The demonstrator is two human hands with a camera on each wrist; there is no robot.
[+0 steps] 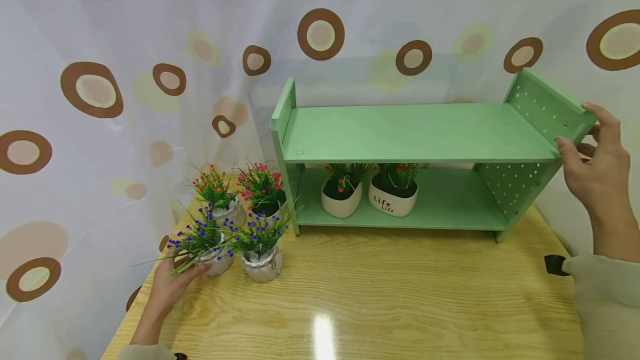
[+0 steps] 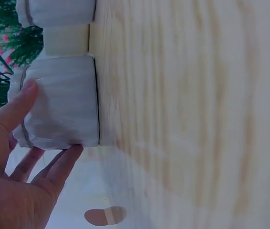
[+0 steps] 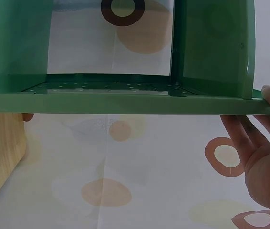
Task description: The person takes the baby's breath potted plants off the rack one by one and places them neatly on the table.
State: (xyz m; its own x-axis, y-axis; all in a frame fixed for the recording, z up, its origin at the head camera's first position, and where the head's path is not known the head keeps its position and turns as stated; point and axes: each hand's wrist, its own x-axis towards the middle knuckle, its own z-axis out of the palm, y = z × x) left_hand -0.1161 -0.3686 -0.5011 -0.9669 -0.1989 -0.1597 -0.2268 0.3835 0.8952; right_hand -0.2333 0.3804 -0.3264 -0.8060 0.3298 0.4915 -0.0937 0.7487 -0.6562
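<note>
On the left of the head view, my left hand (image 1: 167, 288) grips a white potted plant with purple flowers (image 1: 216, 261). In the left wrist view the thumb lies against the near side of its pot (image 2: 66, 102) and the fingers reach round the other side; the pot stands on the wood. Over at the right, my right hand (image 1: 602, 168) holds the upper right side panel of a green two-tier shelf (image 1: 415, 132), thumb on the inner side, fingers outside. The right wrist view shows that panel's edge (image 3: 135, 103) between thumb and fingers.
Another purple-flowered pot (image 1: 262, 264), an orange-flowered pot (image 1: 231, 213) and a pink-flowered pot (image 1: 270, 210) cluster beside the shelf's left end. Two cream pots, one plain (image 1: 342, 204) and one lettered (image 1: 392, 201), sit on the lower tier. A patterned curtain (image 1: 125, 182) hangs behind the wooden table (image 1: 390, 293).
</note>
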